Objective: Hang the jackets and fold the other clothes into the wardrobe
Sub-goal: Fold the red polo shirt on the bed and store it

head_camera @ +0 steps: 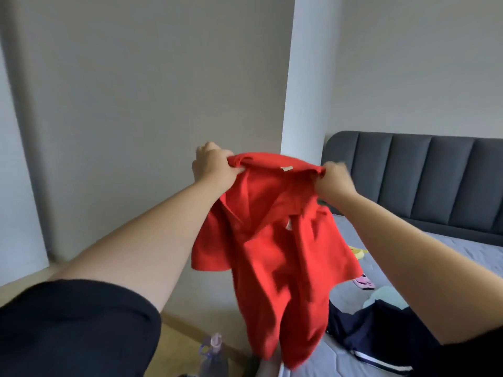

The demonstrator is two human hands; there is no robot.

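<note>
We hold a red shirt (pixel 272 240) up in the air at arm's length, above the near edge of the bed (pixel 435 257). Our left hand (pixel 212 167) pinches one end of its collar, fingers curled tight round the cloth, and our right hand (pixel 333 180) grips the other end the same way — the collar is stretched between them and the rest hangs loose below, creased and half twisted. On the grey sheet to the right lies a dark garment with white stripes (pixel 375 336), with a pale blue piece (pixel 381 295) just beyond it, then something pink (pixel 363 281) and something yellow (pixel 358 251) farther up. A padded dark headboard (pixel 424 175) stands behind. A clear bottle with a lilac cap (pixel 215 352) stands on the floor — below the shirt.
</note>
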